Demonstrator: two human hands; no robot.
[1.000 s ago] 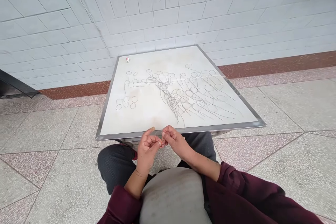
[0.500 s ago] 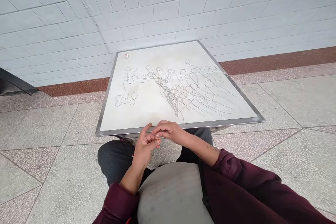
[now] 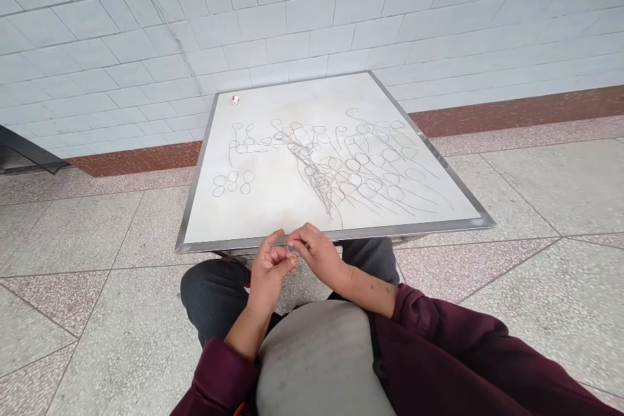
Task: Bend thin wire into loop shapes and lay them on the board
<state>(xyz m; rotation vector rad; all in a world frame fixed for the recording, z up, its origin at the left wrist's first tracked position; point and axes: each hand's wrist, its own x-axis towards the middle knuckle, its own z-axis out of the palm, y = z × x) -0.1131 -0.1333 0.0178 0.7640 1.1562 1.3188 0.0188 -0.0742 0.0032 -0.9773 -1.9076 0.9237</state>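
Just in front of the table's near edge, my left hand (image 3: pixel 271 268) pinches a thin wire (image 3: pixel 288 248) between thumb and fingers, with its index finger raised. My right hand (image 3: pixel 314 252) is closed on the same wire, its fingertips close beside the left ones. Most of the wire is hidden by the fingers. On the white table (image 3: pixel 263 208) lie many looped wires (image 3: pixel 324 179) with long tails, tangled at the middle and spread to the right. Several small figure-eight wire pieces (image 3: pixel 233 181) lie at the left.
A small white and red object (image 3: pixel 235 100) sits near the table's far left corner. The table has a raised-looking metal rim (image 3: pixel 480 221). Behind it stands a white tiled wall (image 3: pixel 273 45). My knees are under the near edge.
My right hand has turned and its fingers have shifted slightly, so a bit of wire now shows between the hands. My left hand has barely moved.
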